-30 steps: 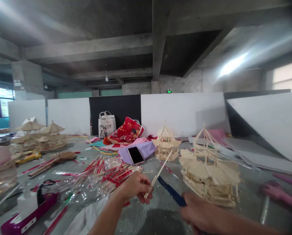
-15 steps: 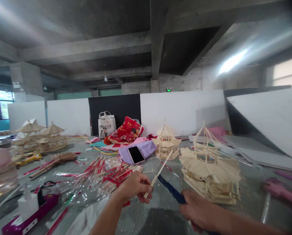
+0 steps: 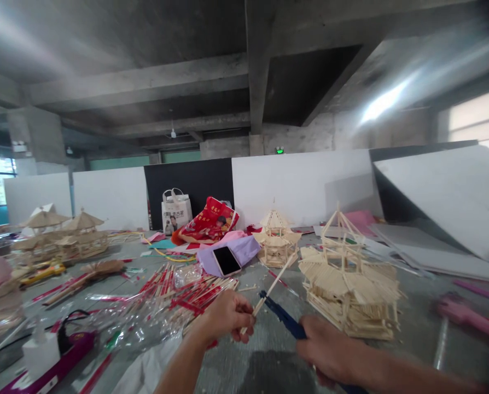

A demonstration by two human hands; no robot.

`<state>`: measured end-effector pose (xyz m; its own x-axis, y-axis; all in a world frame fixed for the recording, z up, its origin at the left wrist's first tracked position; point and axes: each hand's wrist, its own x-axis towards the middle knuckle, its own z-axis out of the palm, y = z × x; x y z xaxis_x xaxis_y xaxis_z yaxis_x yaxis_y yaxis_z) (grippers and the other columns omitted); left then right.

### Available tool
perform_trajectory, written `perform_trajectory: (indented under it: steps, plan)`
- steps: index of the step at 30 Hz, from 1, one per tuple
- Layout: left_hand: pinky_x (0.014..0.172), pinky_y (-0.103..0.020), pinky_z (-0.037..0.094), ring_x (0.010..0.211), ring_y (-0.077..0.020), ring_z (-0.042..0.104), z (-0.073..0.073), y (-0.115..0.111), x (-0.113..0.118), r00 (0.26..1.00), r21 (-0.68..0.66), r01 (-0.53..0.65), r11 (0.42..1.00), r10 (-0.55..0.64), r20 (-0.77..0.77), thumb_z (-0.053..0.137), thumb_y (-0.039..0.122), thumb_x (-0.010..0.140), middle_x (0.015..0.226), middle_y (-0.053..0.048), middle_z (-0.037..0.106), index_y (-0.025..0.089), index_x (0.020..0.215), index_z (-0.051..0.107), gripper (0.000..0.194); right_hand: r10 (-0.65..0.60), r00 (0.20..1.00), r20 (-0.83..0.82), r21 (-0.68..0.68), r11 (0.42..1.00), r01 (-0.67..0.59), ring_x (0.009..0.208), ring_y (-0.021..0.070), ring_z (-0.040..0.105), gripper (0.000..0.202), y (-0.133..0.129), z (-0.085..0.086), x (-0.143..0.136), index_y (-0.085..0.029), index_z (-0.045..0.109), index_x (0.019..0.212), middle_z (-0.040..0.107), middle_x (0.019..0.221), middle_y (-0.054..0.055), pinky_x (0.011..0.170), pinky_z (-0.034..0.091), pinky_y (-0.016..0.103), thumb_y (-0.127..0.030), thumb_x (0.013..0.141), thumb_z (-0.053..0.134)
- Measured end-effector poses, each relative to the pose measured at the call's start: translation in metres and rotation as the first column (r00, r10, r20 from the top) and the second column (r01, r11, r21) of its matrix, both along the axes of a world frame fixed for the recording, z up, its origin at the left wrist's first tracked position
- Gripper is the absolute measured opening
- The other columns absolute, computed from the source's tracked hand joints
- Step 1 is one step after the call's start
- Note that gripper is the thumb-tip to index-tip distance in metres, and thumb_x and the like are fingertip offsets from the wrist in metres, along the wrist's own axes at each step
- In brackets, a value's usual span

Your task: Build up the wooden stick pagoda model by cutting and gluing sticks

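The left hand's grip (image 3: 230, 317) pinches slim pale wooden sticks (image 3: 278, 279), long axis slanting from near left to far right above the tabletop (image 3: 232, 366). The right hand (image 3: 322, 345), wrapped round dark-blue pliers (image 3: 287, 319), lies right of them; the left is nearer.

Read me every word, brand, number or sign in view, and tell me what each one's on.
"古茗", as best I can tell, on the white bag; its other characters are too blurred.
Red bag: yellowish characters, too small to read.
Lit green sign at the back: too small to read.
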<state>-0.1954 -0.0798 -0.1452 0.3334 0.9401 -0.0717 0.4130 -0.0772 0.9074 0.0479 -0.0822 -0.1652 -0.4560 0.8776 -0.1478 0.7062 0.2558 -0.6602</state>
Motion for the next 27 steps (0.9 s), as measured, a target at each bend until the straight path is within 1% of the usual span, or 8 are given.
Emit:
perform_trajectory:
  steps: [3, 9, 14, 18, 22, 27]
  plan:
    - [0.043, -0.021, 0.042, 0.049, -0.0133, 0.059, -0.001, 0.001, -0.001, 1.000, 0.006, -0.001, 1.000, 0.001, -0.006, 0.055, 0.022, 0.061, 0.058, -0.001, 0.064, 0.012, 0.066, 0.059, 0.012, -0.021, 0.999, 0.025, -0.028, 0.999, 0.021, 0.036, 0.0093, 0.048, 0.008, -0.002, 0.006, -0.006, -0.016, 0.045, 0.076, 0.050, 0.050, -0.003, 0.032, 0.031, 0.018, -0.020, 0.072, 0.039]
    - [0.043, -0.021, 0.042, 0.048, -0.0128, 0.058, 0.000, 0.000, 0.001, 1.000, 0.033, -0.014, 0.999, 0.015, -0.027, 0.055, 0.023, 0.061, 0.056, -0.001, 0.062, 0.012, 0.063, 0.058, 0.012, -0.032, 0.999, -0.031, -0.088, 0.996, 0.029, 0.033, 0.0102, 0.046, 0.007, -0.003, 0.011, -0.012, -0.018, 0.040, 0.077, 0.048, 0.045, -0.004, 0.029, 0.033, 0.019, -0.020, 0.072, 0.036]
    - [0.042, -0.020, 0.041, 0.047, -0.0124, 0.057, -0.001, 0.001, 0.000, 0.999, 0.040, -0.013, 0.999, 0.015, -0.040, 0.054, 0.023, 0.061, 0.055, -0.001, 0.062, 0.012, 0.062, 0.058, 0.012, -0.033, 0.998, -0.054, -0.104, 0.994, 0.027, 0.033, 0.0100, 0.047, 0.007, -0.001, 0.009, -0.012, -0.019, 0.039, 0.076, 0.048, 0.046, -0.005, 0.030, 0.036, 0.019, -0.021, 0.070, 0.038]
    - [0.043, -0.020, 0.042, 0.048, -0.0123, 0.057, -0.002, 0.001, -0.001, 0.999, 0.048, -0.013, 0.999, 0.016, -0.050, 0.055, 0.026, 0.062, 0.056, -0.001, 0.062, 0.012, 0.062, 0.058, 0.014, -0.034, 0.999, -0.034, -0.110, 0.993, 0.030, 0.032, 0.0094, 0.045, 0.006, -0.005, 0.016, -0.014, -0.019, 0.040, 0.077, 0.046, 0.046, -0.006, 0.030, 0.035, 0.019, -0.020, 0.071, 0.038]
    - [0.043, -0.020, 0.042, 0.048, -0.0123, 0.057, -0.002, 0.001, -0.001, 0.998, 0.062, -0.017, 0.998, 0.021, -0.064, 0.054, 0.026, 0.062, 0.055, -0.001, 0.062, 0.012, 0.062, 0.058, 0.015, -0.048, 0.999, -0.009, -0.089, 0.995, 0.047, 0.032, 0.0096, 0.044, 0.006, -0.009, 0.022, -0.016, -0.018, 0.040, 0.077, 0.044, 0.044, -0.006, 0.029, 0.033, 0.018, -0.020, 0.072, 0.038]
    - [0.043, -0.020, 0.042, 0.045, -0.0113, 0.056, -0.001, 0.000, 0.000, 0.997, 0.072, -0.025, 0.997, 0.030, -0.069, 0.053, 0.023, 0.062, 0.052, -0.001, 0.061, 0.012, 0.060, 0.058, 0.013, -0.047, 0.999, -0.022, -0.085, 0.995, 0.045, 0.033, 0.0097, 0.046, 0.004, -0.003, 0.014, -0.015, -0.019, 0.039, 0.074, 0.045, 0.044, -0.005, 0.030, 0.034, 0.018, -0.020, 0.071, 0.038]
